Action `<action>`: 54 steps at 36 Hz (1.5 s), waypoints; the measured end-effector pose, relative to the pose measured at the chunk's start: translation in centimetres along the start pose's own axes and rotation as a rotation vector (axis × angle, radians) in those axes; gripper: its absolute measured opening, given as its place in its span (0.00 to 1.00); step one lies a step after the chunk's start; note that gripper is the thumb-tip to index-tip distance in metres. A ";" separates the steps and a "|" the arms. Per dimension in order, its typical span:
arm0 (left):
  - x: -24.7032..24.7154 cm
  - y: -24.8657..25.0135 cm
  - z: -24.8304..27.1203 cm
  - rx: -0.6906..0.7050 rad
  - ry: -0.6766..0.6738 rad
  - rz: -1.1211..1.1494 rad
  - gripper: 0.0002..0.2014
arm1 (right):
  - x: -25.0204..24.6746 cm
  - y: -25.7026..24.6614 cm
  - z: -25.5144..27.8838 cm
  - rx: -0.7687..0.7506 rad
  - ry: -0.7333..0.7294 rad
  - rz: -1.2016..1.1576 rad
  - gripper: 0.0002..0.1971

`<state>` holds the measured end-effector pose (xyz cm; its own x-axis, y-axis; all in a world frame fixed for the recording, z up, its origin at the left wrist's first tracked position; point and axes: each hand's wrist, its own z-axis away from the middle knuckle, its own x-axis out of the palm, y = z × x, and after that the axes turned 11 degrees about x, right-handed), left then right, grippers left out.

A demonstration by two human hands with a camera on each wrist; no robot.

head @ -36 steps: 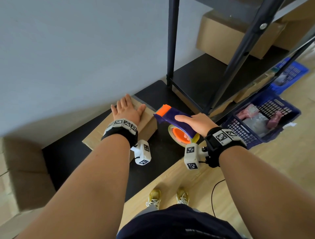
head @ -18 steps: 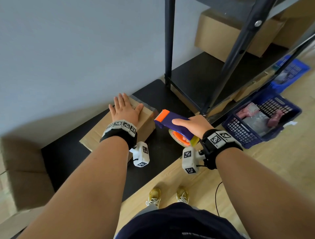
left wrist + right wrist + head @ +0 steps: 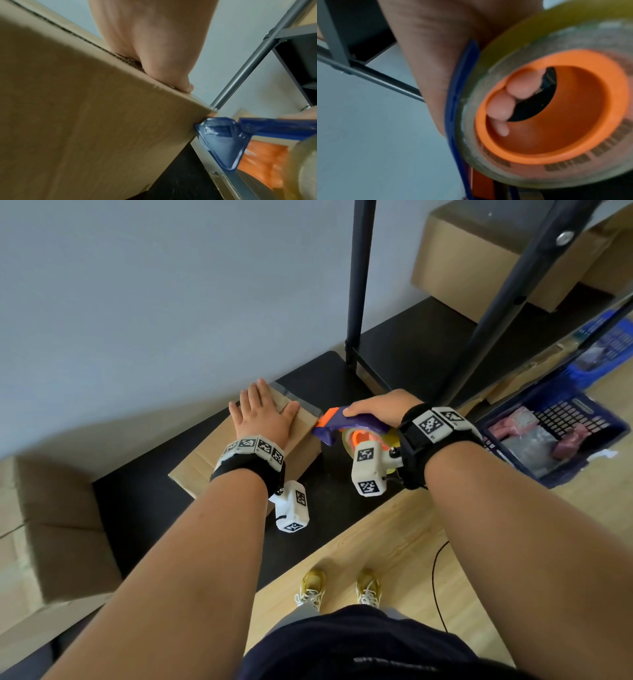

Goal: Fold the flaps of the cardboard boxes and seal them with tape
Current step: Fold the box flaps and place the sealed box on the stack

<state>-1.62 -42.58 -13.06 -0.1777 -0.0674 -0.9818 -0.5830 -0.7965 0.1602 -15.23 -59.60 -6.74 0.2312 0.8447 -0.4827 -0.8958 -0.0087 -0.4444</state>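
Observation:
A small brown cardboard box [image 3: 301, 440] with its flaps down lies on the black shelf board [image 3: 342, 484]. My left hand [image 3: 262, 414] presses flat on its top, fingers straight; the left wrist view shows the thumb on the box edge [image 3: 120, 128]. My right hand [image 3: 380, 405] grips a blue and orange tape dispenser [image 3: 349, 428] holding a clear tape roll [image 3: 556, 108]. Its fingertips [image 3: 513, 94] curl into the orange core. The dispenser's blue nose [image 3: 223, 142] touches the box's right end, near the top corner.
Black shelf posts [image 3: 356, 282] rise just behind the box. More cardboard boxes stand at the left [image 3: 51, 525] and on the shelf at the upper right [image 3: 479, 261]. A blue basket [image 3: 555, 433] of packets sits on the wooden floor to the right. A grey wall lies behind.
My right hand has carried the tape dispenser left until its nose meets the box's right end. The left hand has stayed flat on the box top.

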 end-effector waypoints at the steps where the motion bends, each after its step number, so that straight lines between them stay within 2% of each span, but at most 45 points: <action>1: 0.0 0.0 0.0 0.000 0.000 0.001 0.39 | -0.3 -0.2 0.1 0.014 -0.045 0.003 0.15; 4: 0.2 -0.1 0.1 0.001 0.013 0.002 0.39 | -0.6 0.2 -0.1 0.073 -0.203 -0.015 0.15; 6: 0.2 -0.1 0.2 0.005 0.020 0.002 0.40 | -0.3 1.1 -0.6 0.126 -0.249 -0.067 0.15; 7: 0.3 -0.2 0.2 0.006 0.023 0.002 0.40 | 0.0 1.6 -1.0 0.130 -0.235 -0.047 0.14; 9: 0.3 -0.2 0.2 0.007 0.028 0.001 0.40 | 0.6 2.6 -1.4 0.104 -0.116 0.087 0.13; 12: 0.4 -0.2 0.2 0.007 0.047 -0.008 0.40 | 1.4 3.9 -1.7 0.135 0.018 0.091 0.24; 14: 0.4 -0.2 0.3 0.008 0.059 -0.003 0.40 | 1.9 4.1 -2.1 0.110 0.045 0.071 0.24; 18: 0.5 -0.3 0.4 0.012 0.073 -0.005 0.40 | 3.3 3.2 -2.6 0.049 0.079 0.089 0.16; 21: 0.6 -0.3 0.4 0.013 0.076 -0.008 0.40 | 4.6 2.6 -3.3 0.039 0.102 0.197 0.12; 24: 0.6 -0.3 0.4 0.012 0.085 -0.005 0.40 | 5.7 2.8 -4.3 -0.012 0.152 0.354 0.14; 27: 0.6 -0.2 0.5 0.006 0.076 0.008 0.39 | 7.0 3.5 -5.4 -0.103 0.187 0.392 0.22; 30: 0.6 -0.3 0.4 0.006 0.069 0.024 0.40 | 8.0 4.0 -5.6 -0.067 0.235 0.480 0.17; 33: 0.6 -0.3 0.4 0.001 0.072 0.027 0.40 | 8.7 4.0 -5.8 -0.017 0.188 0.500 0.13; 36: 0.4 -0.2 0.5 -0.003 0.070 0.032 0.40 | 8.8 3.6 -5.9 -0.027 0.161 0.530 0.21; 38: 0.2 -0.2 0.6 0.000 0.068 0.024 0.40 | 8.4 3.2 -5.6 -0.033 0.198 0.505 0.21; 41: -0.2 -0.1 0.5 -0.003 0.070 0.006 0.40 | 7.4 2.7 -4.9 -0.009 0.313 0.355 0.14; 43: -0.4 -0.1 0.6 -0.022 0.085 0.002 0.41 | 6.9 2.0 -4.5 -0.081 0.332 0.220 0.12; 46: -0.6 0.2 1.0 -0.077 0.106 0.013 0.42 | 6.9 0.5 -4.0 -0.181 0.227 -0.037 0.14; 49: -0.8 0.6 1.5 -0.180 0.119 0.046 0.41 | 7.0 -0.6 -3.0 -0.187 0.058 -0.274 0.16; 54: -1.5 0.7 2.3 -0.321 0.117 0.137 0.32 | 8.0 -1.7 -2.3 -0.282 0.007 -0.225 0.15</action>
<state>-3.53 -41.64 -11.25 -0.1340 -0.2401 -0.9615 -0.2784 -0.9220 0.2691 -10.96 -54.07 -11.52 0.4143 0.8385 -0.3540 -0.6825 0.0289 -0.7303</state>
